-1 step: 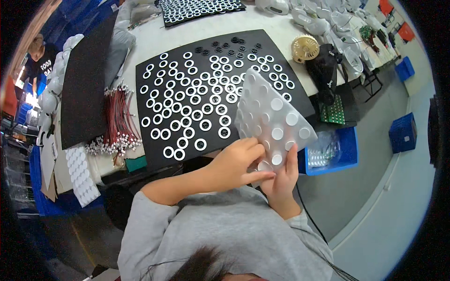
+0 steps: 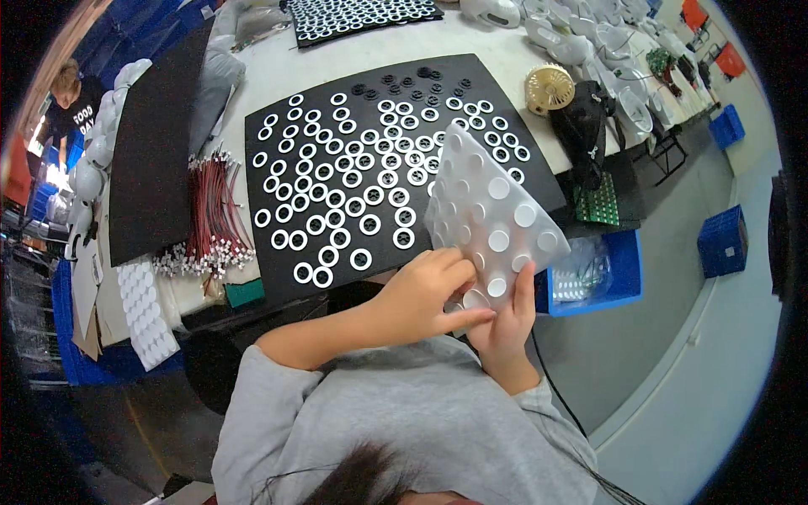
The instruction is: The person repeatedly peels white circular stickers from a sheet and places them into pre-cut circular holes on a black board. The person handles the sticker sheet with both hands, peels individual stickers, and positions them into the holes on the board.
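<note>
A translucent sheet of round white stickers (image 2: 476,187) is tilted upright over the front right of a black board (image 2: 539,192). My right hand (image 2: 507,330) grips its lower corner, thumb along the right side. My left hand (image 2: 421,290) is closed at the sheet's lower left edge beside a round sticker (image 2: 475,299), its thumb reaching to the right hand. The left fingertips are partly hidden, so I cannot tell whether a sticker is lifted. Many white rings with black centres (image 2: 370,215) lie spread on the board. Several small black round parts (image 2: 435,87) sit at its far edge.
Left of the board are red and black wires with white connectors (image 2: 215,210) and a strip of white discs (image 2: 145,316). A gold fan (image 2: 550,88) and black bag (image 2: 582,126) lie right. A blue bin (image 2: 624,273) stands below. A person (image 2: 76,101) is far left.
</note>
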Available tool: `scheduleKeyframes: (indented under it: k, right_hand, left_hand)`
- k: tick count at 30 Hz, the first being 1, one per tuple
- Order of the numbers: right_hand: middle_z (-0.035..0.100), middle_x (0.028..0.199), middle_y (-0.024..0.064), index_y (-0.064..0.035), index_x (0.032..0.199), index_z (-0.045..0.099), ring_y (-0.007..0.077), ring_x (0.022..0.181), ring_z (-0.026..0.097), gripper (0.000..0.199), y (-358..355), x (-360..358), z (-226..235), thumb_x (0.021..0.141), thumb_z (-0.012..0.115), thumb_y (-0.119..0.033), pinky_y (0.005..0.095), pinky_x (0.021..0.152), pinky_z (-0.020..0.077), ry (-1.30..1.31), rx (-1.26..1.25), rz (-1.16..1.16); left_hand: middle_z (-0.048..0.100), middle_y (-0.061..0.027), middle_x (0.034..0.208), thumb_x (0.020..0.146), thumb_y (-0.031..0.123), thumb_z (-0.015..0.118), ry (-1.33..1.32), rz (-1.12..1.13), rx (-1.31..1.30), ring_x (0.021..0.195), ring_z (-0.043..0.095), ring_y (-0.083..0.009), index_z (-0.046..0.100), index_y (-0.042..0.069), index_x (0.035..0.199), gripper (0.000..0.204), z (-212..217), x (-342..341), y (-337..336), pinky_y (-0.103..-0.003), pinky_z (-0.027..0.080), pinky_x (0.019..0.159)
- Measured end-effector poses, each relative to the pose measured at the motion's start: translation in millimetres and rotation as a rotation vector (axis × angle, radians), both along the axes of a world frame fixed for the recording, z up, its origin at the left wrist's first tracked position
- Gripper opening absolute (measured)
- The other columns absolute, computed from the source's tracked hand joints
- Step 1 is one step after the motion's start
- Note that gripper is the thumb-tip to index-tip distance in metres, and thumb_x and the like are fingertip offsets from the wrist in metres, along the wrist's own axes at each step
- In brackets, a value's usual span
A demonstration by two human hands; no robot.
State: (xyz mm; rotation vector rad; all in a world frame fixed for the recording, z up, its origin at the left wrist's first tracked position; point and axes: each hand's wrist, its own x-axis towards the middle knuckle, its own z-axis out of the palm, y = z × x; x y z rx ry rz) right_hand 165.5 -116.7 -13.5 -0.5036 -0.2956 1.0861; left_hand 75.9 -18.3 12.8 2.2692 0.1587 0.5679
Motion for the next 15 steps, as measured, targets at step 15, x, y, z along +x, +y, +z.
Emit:
scheduleKeyframes:
  k: [15]
  right_hand:
    - [0.038, 0.116, 0.0109, -0.0044, 0.119, 0.027, 0.0243, 0.107, 0.037, 0.044, 1, -6, -1, 0.086, 0.023, -0.035, 0.0376, 0.091, 0.0270, -0.103, 0.089, -0.094]
  left_hand:
    - [0.050, -0.0120, 0.078, 0.068, 0.022, 0.061, -0.046, 0.062, -0.044, 0.072, 0.049, -0.0260, 0.050, -0.002, 0.079, 0.029, -6, -11, -8, -0.031, 0.040, 0.064]
